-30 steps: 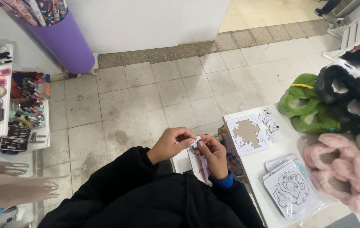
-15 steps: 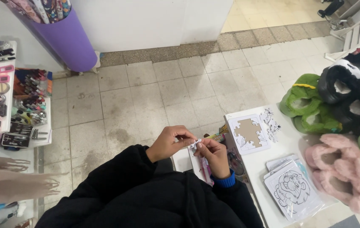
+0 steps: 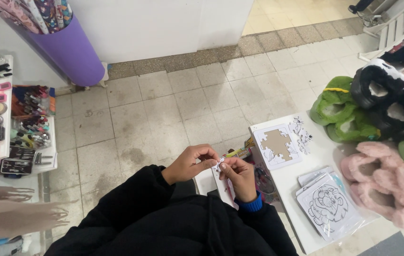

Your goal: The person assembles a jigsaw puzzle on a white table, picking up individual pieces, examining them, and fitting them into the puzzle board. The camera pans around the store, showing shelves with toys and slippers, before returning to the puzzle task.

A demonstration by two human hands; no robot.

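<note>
Both hands meet in front of the body, above the floor and just left of the worktop (image 3: 287, 182) edge. The left hand (image 3: 188, 163) and right hand (image 3: 240, 176) pinch one small puzzle piece (image 3: 218, 165) between them; it is white w/ black print. Fingers of both hands are nearly closed, thumb and index tips on the piece from the two sides, so it is held up near the eyes and does not fall. I judge it is held this way to look at its shape or to free it from something; which of these I cannot tell.

On the worktop, to the right of the hands, lies a puzzle frame (image 3: 277, 146), flat, w/ brown cardboard showing in the middle where pieces are missing. Just beside it, on the far side, sit some loose pieces (image 3: 301, 130), kept near the frame. Closer to the person lies a lion sheet (image 3: 329, 206), a black-and-white drawing in a clear bag, on top of other sheets.

At the right side are piled plush slippers, green (image 3: 337, 111), black-white and pink (image 3: 382, 185). A purple bin (image 3: 71, 52) stands on the floor at left.
</note>
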